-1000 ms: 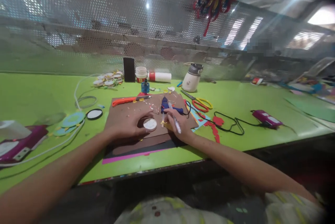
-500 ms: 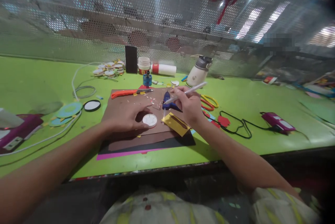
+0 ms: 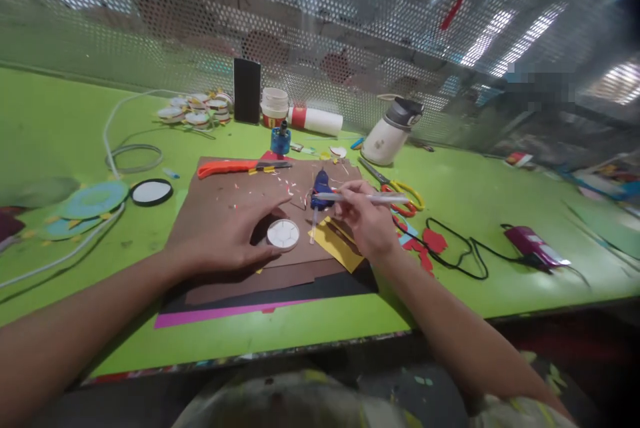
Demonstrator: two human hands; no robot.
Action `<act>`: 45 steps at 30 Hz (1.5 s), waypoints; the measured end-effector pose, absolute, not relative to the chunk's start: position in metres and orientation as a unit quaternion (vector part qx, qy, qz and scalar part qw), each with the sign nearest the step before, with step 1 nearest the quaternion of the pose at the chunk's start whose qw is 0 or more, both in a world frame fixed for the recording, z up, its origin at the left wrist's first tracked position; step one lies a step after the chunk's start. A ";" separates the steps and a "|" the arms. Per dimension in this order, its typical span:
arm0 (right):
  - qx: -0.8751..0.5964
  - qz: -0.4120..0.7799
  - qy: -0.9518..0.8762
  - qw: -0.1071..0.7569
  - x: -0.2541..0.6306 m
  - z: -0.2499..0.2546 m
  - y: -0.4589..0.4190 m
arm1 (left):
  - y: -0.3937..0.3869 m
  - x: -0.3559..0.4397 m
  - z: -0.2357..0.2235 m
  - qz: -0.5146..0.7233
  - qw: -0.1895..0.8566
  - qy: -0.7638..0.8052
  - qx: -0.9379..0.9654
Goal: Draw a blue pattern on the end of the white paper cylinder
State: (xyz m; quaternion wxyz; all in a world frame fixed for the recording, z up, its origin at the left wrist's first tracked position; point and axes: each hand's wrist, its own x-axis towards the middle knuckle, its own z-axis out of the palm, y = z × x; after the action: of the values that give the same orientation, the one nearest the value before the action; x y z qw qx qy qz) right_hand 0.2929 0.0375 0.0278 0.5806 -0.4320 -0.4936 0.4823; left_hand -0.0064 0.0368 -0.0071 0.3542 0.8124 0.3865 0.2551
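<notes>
My left hand (image 3: 233, 235) rests on the brown sheet (image 3: 220, 205), fingers spread and curved around a small white round disc (image 3: 283, 234) with thin lines on its top. The thumb lies at the disc's near edge, while the index finger arches apart from it at the far side. My right hand (image 3: 367, 218) grips a pale, slim pen (image 3: 383, 199), held almost level. Its tip is over or beside a dark blue glue gun (image 3: 321, 181), whose clear glue stick (image 3: 313, 227) points toward me. A folded yellow paper piece (image 3: 333, 245) lies under the right hand.
An orange cutter knife (image 3: 227, 168) lies at the sheet's far edge, and scissors (image 3: 375, 171) to the right. Behind stand a blue bottle (image 3: 281, 141), a black phone-like slab (image 3: 247, 91) and a white flask (image 3: 387, 138). A black cord (image 3: 453, 271) runs to a purple power strip (image 3: 535, 246).
The pen has swung from a raised slant to nearly level as my right hand turned. My left hand stays around the disc. The whole view has shifted, and more of the scissors shows.
</notes>
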 end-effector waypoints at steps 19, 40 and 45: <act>-0.444 0.504 -0.507 0.540 0.288 0.037 0.023 | 0.024 -0.008 -0.007 0.248 0.299 0.402 0.829; -0.475 0.495 -0.511 0.518 0.289 0.030 0.019 | 0.023 -0.006 -0.004 0.240 0.286 0.403 0.835; -0.478 0.501 -0.523 0.497 0.289 0.029 0.016 | 0.023 -0.005 -0.003 0.239 0.285 0.405 0.835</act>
State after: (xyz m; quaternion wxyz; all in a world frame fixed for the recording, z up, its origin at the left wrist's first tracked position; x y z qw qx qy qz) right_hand 0.2886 0.0159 0.0291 0.4975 -0.4776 -0.5229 0.5010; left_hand -0.0050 0.0228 -0.0032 0.2855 0.8352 0.4048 0.2389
